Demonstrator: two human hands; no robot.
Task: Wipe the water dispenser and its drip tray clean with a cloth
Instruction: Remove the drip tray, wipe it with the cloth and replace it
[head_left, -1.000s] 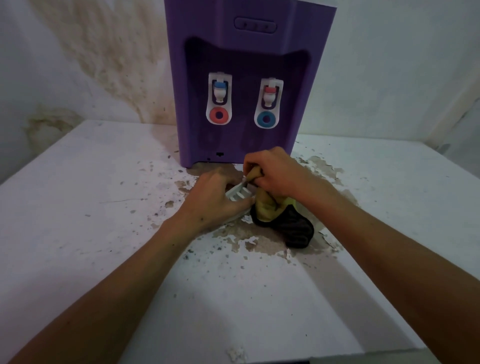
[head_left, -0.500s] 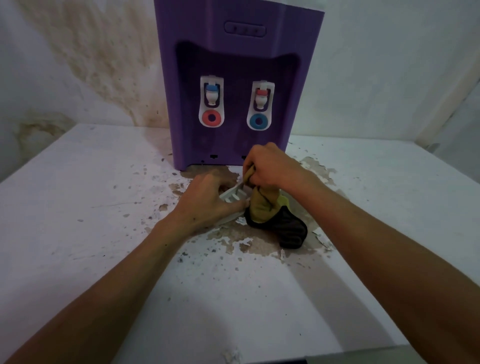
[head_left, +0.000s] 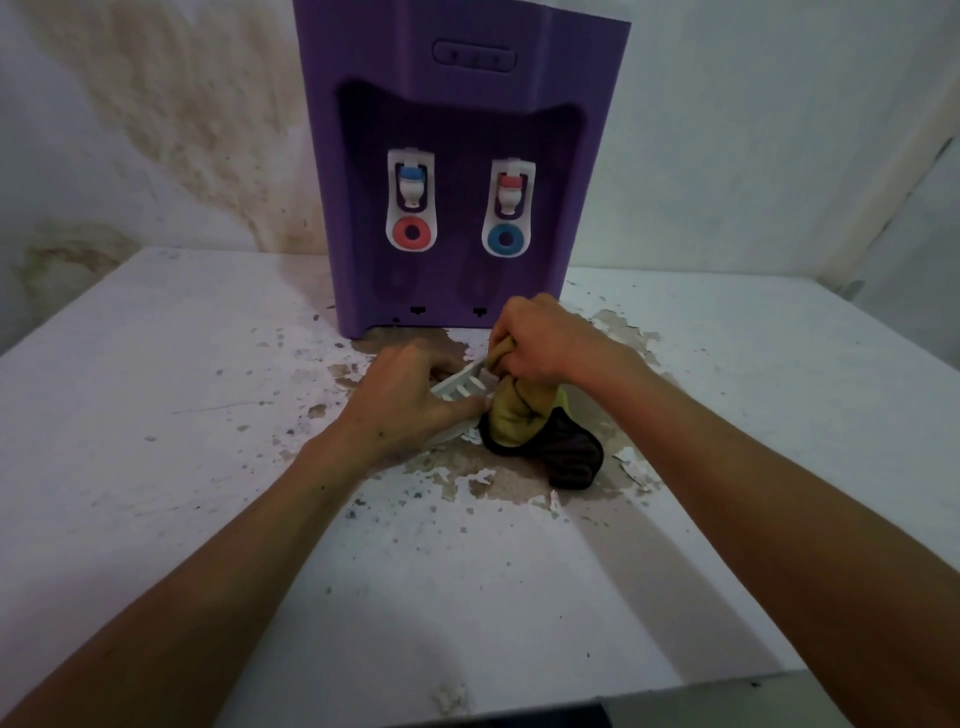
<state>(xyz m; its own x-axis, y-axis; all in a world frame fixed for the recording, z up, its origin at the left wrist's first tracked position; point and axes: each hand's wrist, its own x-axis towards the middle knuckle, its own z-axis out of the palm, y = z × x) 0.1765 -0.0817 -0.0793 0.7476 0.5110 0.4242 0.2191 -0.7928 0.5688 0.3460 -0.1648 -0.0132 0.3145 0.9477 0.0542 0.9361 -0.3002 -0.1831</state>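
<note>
purple water dispenser (head_left: 457, 156) stands upper centre of the frame against a stained wall, on a white table (head_left: 156, 389) with peeling paint. the white slotted drip tray (head_left: 460, 385) is off the dispenser, lying just in front of its base at frame centre, mostly hidden under the left hand (head_left: 410, 400). left hand grips the tray from the left side, fingers curled over its far edge and thumb along the near edge, holding it tilted with the right end raised. right hand (head_left: 545, 338) is fisted around a bunched cloth (head_left: 524, 415), olive-yellow on top with a dark striped part trailing down to the table at lower right of the hands. the cloth bunch touches the tray's right end, just under the right fist. tray's long axis runs lower left to upper right in the frame, so the unwiped slots lie to the left of the cloth, toward the left hand. judging from this, the step in hand is scrubbing the tray; the next stroke would need to go along that axis, leftward, and the left hand's fingers sit in the path. right hand is the one nearer the dispenser front.
</note>
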